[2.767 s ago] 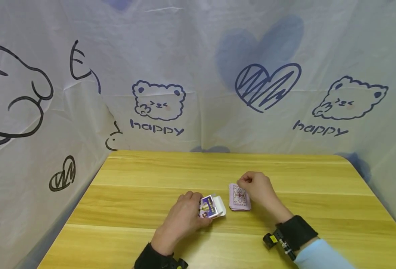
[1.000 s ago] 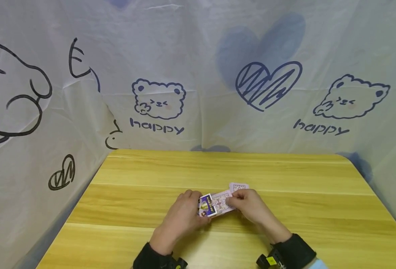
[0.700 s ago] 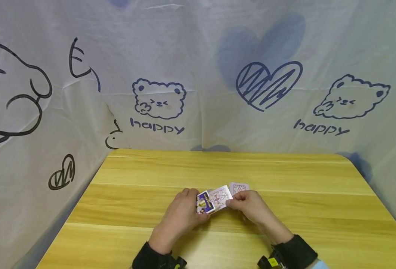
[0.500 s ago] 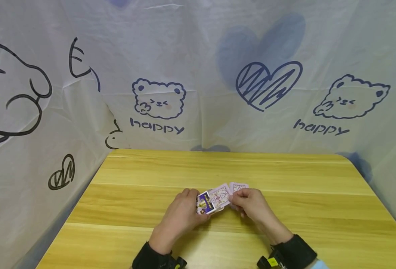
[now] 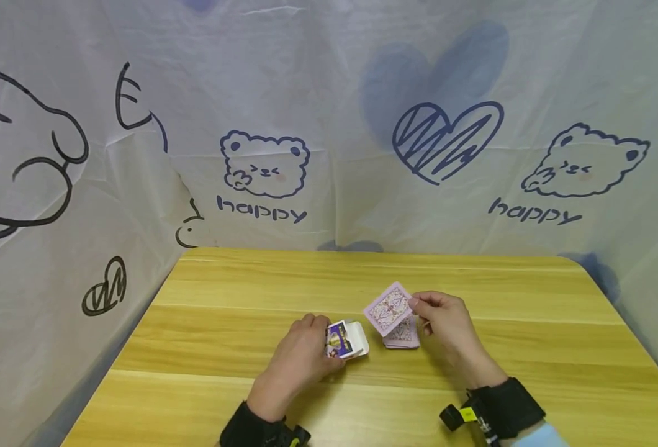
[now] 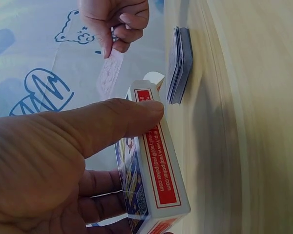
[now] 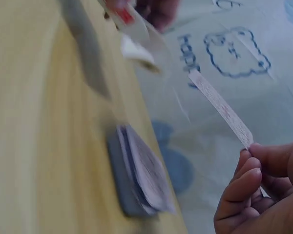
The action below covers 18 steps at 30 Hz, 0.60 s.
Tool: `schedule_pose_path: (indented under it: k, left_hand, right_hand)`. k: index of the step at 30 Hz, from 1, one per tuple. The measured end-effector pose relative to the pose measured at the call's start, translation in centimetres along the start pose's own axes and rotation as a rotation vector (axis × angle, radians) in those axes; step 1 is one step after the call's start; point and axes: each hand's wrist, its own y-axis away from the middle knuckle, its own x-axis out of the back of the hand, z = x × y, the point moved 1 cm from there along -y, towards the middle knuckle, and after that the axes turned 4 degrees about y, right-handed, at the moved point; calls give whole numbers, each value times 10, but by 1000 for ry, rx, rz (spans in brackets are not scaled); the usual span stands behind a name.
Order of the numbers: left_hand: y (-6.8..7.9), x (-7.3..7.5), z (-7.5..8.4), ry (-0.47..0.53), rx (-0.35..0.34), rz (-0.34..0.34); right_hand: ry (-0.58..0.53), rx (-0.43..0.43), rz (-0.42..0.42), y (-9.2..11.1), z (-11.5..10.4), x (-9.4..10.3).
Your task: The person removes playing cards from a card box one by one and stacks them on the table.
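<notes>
In the head view my left hand (image 5: 298, 354) grips a small playing-card box (image 5: 337, 340) by its sides, with the white flap open toward the right. My thumb presses the red printed side of the box (image 6: 158, 165) in the left wrist view. My right hand (image 5: 449, 323) pinches a playing card (image 5: 388, 308) at one edge, its pink patterned back facing up. Seen edge-on in the right wrist view, the card (image 7: 223, 109) looks thin and flat. Below it, a stack of playing cards (image 5: 401, 336) lies back side up on the table, partly covered by the held card.
The wooden table (image 5: 239, 285) has a pale cloth (image 5: 340, 205) with printed bears and hearts behind it and at both sides. Black wrist straps with small cameras sit on both wrists, the right strap (image 5: 504, 406) near a light blue sleeve.
My right hand first reached over the stack, then brought a card to the box's mouth. Now it has drawn back up and right, card in its fingers, over the stack. The left hand barely moved.
</notes>
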Motion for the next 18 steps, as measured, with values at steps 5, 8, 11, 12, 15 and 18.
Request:
schedule_pose_path:
  k: [5,8,11,12,15,18]
  left_hand:
    - [0,0,0,0,-3,4]
    - [0,0,0,1,-8,8]
    - [0,-1,0,-2,-13,8]
    - [0,-1,0,-3,-14,8]
    - [0,-2,-1,-7,-13,2]
    - [-1,-3,-1,-9,-11,-2]
  right_hand:
    - [144,34,-62,-21,-1,21]
    - [232,41,-132,-36,1,30]
    - [297,30,-210,-47,3,33]
    - [310,28,-233,-50,4,33]
    - [332,3,-276,-55,6,31]
    - [343,-21,-290,-58,9,27]
